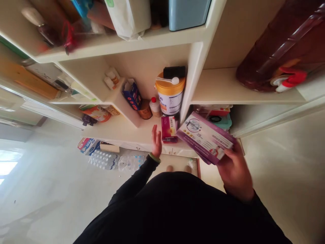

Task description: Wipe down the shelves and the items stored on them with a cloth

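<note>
My right hand [235, 171] grips a purple and white carton [204, 137] by its near end, holding it tilted in front of the shelf. My left hand [156, 139] is open with fingers stretched up, right beside a small red and pink box [169, 128] that stands on the cream shelf [122, 130]. I cannot tell whether the fingers touch that box. Behind the box stand a white tub with an orange lid [170, 96], a small white bottle with a red cap [154, 106] and a brown jar [145, 110].
A blue carton [132, 94] leans in the shelf corner. Upper shelves hold a blue container [188, 12] and a white bag [129, 17]. A big dark red bottle [279, 44] lies at right. Packs of water bottles [114, 160] sit on the floor.
</note>
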